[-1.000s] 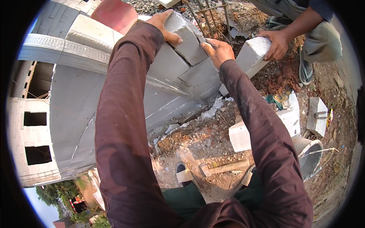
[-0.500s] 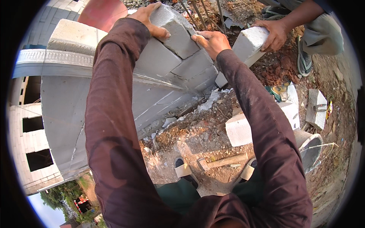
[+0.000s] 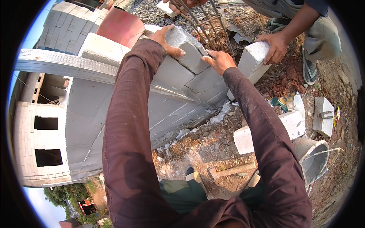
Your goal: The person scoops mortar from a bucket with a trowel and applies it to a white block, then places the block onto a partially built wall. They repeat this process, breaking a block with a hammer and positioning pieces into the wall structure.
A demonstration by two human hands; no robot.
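Observation:
A grey lightweight block [image 3: 183,49] sits at the top of a block wall [image 3: 173,78]. My left hand [image 3: 167,42] grips its left end, thumb spread over the face. My right hand [image 3: 220,60] holds the block's lower right edge with bent fingers. Just right of it, a co-worker's hand [image 3: 276,48] grips a pale block [image 3: 251,60] standing on a slant at the wall's end. Another hand [image 3: 194,3] at the top edge is beside a small white piece [image 3: 165,8] and steel bars [image 3: 213,30].
A red curved panel [image 3: 117,26] is behind the wall. The co-worker crouches in sandals [image 3: 309,68] at the right. Below lie offcut blocks [image 3: 243,141], another block [image 3: 323,122], a grey bucket [image 3: 310,159] and a hammer [image 3: 232,170] between my feet. An unfinished building [image 3: 42,140] stands at left.
The view has shifted, so the scene sits lower in the picture. A second co-worker hand now shows at the top by the bars. My hands remain on the same block.

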